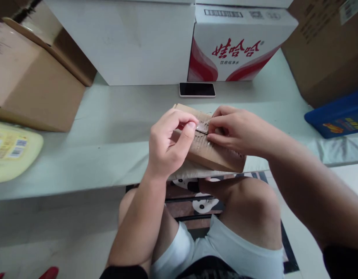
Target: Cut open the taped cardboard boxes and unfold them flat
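A small brown cardboard box [213, 153] lies at a slant near the table's front edge, with printed marks and a seam across its top. A shiny strip of clear tape [202, 126] shows over that seam, between my two hands. My left hand [174, 139] pinches the tape's left end between thumb and forefinger, just above the box. My right hand [235, 128] rests on the box's right part, its fingers closed and their tips pressed together at the seam. What those right fingertips hold, if anything, is hidden.
Beyond the box lies a phone [197, 90], in front of a white-and-red carton [239, 46] and a plain white carton [138, 46]. Brown cartons stand left [42, 85] and right [326, 50]. A yellow container [14, 151] and a blue package [338, 114] flank the table [109, 155].
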The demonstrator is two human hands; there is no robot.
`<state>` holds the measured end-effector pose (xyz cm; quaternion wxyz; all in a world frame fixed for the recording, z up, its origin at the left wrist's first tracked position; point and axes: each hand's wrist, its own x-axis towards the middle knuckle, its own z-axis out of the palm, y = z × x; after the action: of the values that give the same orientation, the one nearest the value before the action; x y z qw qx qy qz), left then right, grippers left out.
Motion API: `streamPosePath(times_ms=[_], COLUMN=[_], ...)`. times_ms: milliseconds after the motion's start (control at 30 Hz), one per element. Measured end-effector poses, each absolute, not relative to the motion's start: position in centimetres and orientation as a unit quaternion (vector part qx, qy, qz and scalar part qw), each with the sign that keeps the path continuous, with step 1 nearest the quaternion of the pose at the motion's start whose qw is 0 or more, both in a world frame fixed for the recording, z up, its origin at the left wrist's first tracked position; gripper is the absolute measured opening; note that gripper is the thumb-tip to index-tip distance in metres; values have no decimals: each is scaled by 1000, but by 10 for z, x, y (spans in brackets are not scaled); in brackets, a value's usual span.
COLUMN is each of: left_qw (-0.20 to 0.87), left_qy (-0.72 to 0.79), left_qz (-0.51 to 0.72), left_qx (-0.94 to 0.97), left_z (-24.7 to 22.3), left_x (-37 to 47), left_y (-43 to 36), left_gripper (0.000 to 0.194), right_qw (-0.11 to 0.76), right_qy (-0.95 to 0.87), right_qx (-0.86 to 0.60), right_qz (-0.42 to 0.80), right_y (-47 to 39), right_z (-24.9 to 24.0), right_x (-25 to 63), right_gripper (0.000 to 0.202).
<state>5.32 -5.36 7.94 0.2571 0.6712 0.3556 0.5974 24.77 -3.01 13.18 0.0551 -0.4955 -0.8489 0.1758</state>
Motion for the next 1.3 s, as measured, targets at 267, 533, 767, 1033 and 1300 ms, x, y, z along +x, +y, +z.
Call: streamPosePath(times_ms=[267, 533, 767, 1033, 1300], left_qw=[265, 259, 259, 253, 280], left_qy=[351, 355, 355, 372, 363], left_qz=[600, 601, 599, 598, 589], left_qx=[668, 668, 669, 663, 666], left_z=[79, 79, 78, 79, 75], left_x=[53, 50, 50, 48, 47], left_y=[-52, -52, -51, -50, -51], left_gripper=[17, 17, 16, 19, 15], right_qw=[73, 124, 143, 196, 241], right_qy=[-832, -790, -798, -786, -782], right_qx=[-535, -556, -553, -559, -561], right_qz=[128, 225, 192, 174, 128], right_y=[-32, -19, -22, -34, -44], right_z=[124, 127, 123, 112, 98], right_x=[243, 257, 255, 256, 256], right_gripper=[11, 17, 11, 8, 6])
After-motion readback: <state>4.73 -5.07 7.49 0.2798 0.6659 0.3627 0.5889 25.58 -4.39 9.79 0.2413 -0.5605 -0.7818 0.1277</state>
